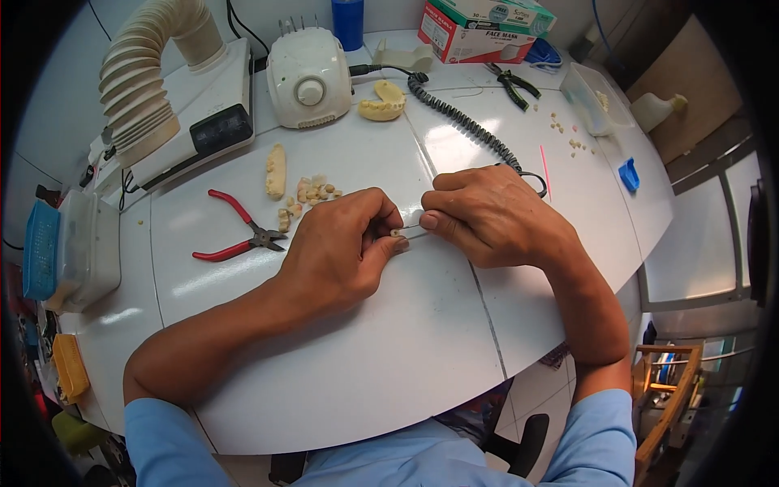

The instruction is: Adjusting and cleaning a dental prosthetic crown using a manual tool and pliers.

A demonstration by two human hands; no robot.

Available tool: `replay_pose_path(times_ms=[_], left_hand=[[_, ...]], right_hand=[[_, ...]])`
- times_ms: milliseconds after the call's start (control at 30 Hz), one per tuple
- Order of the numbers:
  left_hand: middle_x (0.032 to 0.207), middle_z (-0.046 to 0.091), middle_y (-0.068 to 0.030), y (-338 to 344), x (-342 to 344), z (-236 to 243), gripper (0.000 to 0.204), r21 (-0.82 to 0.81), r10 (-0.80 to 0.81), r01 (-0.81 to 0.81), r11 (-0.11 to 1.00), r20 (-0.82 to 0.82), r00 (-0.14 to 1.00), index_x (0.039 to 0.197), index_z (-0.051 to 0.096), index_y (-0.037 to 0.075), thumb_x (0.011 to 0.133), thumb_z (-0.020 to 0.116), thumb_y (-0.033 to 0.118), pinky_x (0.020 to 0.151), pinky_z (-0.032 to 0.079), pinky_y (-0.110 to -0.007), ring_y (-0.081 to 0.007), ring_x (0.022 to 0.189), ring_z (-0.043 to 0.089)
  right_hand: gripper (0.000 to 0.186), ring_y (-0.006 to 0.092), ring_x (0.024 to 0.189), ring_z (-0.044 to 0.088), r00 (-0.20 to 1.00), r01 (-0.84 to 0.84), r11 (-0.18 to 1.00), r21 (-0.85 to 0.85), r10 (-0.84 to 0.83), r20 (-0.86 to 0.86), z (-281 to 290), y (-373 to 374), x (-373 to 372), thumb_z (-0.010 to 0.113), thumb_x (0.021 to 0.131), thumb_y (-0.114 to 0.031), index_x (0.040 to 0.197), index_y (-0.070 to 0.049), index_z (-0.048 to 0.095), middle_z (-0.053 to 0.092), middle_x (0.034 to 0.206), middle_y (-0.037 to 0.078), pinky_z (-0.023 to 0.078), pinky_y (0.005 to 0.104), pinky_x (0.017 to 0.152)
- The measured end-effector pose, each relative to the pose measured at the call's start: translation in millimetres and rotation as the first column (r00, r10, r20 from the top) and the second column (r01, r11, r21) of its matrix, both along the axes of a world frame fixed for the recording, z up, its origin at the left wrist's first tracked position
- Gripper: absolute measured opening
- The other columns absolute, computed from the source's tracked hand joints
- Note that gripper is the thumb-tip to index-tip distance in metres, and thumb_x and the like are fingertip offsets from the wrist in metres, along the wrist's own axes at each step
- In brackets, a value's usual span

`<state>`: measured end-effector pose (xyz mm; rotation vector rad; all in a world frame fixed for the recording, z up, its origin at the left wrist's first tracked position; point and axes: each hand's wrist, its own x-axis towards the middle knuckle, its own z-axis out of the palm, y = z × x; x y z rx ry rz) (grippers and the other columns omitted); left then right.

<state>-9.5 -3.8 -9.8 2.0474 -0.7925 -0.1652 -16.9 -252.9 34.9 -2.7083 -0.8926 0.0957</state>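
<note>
My left hand (324,247) pinches a small cream-coloured tooth-like piece (396,233) between thumb and fingertips. Facing it, my right hand (495,215) is closed around a rotary handpiece, mostly hidden in the fist; its thin metal bur (412,226) points at the piece. A black coiled cord (466,122) runs to the right hand from a white control unit (308,77). Beside my left hand lie several loose cream tooth pieces (316,189), a long cream dental casting (276,170) and red-handled side cutters (264,238) with spread handles.
A ribbed suction hose (134,97) stands at the far left, plastic tubs (89,252) at the left edge. Toward the back are a yellow dental model (381,105), cardboard boxes (479,36) and black-green pliers (513,85). A clear tray (596,101) and blue piece (629,174) lie right.
</note>
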Motion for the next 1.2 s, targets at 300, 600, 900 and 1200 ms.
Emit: replay_pose_path(times_ms=[300, 600, 900, 1200], left_hand=[[0.079, 0.069, -0.0114, -3.5, -0.6, -3.6, 0.02, -0.026, 0.029, -0.027, 0.999, 0.076, 0.997, 0.1, 0.068, -0.002, 0.092, 0.084, 0.008, 0.062, 0.05, -0.036, -0.0184, 0.064, 0.063], [0.083, 0.069, -0.0115, -2.6, 1.5, -4.9, 0.019, -0.01, 0.007, -0.006, 1.0, 0.084, 0.996, 0.101, 0.067, -0.001, 0.091, 0.083, 0.003, 0.061, 0.05, -0.035, -0.0189, 0.065, 0.064], [0.085, 0.069, -0.0112, -2.0, 2.3, -3.1, 0.02, 0.012, -0.006, 0.006, 1.0, 0.035, 0.999, 0.101, 0.066, -0.001, 0.092, 0.084, 0.004, 0.061, 0.05, -0.034, -0.0183, 0.066, 0.065], [0.085, 0.068, -0.0117, -2.7, 2.4, -5.5, 0.02, -0.018, -0.002, 0.003, 1.0, 0.042, 0.999, 0.1, 0.066, -0.001, 0.091, 0.083, 0.002, 0.061, 0.05, -0.035, -0.0195, 0.066, 0.065]], right_hand=[[0.035, 0.0333, 0.076, 0.068, 1.0, 0.024, 0.999, -0.03, -0.023, 0.014, -1.9, 5.0, -8.9, 0.063, 0.109, -0.034, 0.088, -0.007, 0.072, 0.064, 0.079, 0.011, 0.051, 0.0483, 0.068], [0.036, 0.0294, 0.074, 0.068, 0.998, 0.056, 0.996, -0.062, -0.056, 0.012, -0.4, 5.4, -5.7, 0.065, 0.108, -0.034, 0.085, -0.008, 0.071, 0.061, 0.075, 0.007, 0.049, 0.0456, 0.063], [0.037, 0.0284, 0.071, 0.067, 0.997, 0.072, 0.993, -0.096, -0.07, 0.029, -0.4, 6.3, -7.5, 0.067, 0.108, -0.036, 0.084, -0.007, 0.071, 0.061, 0.074, 0.007, 0.049, 0.044, 0.06], [0.038, 0.0284, 0.071, 0.068, 0.996, 0.078, 0.993, -0.089, -0.074, 0.043, -1.8, 7.6, -7.7, 0.067, 0.108, -0.036, 0.084, -0.007, 0.07, 0.061, 0.074, 0.008, 0.05, 0.0437, 0.06]])
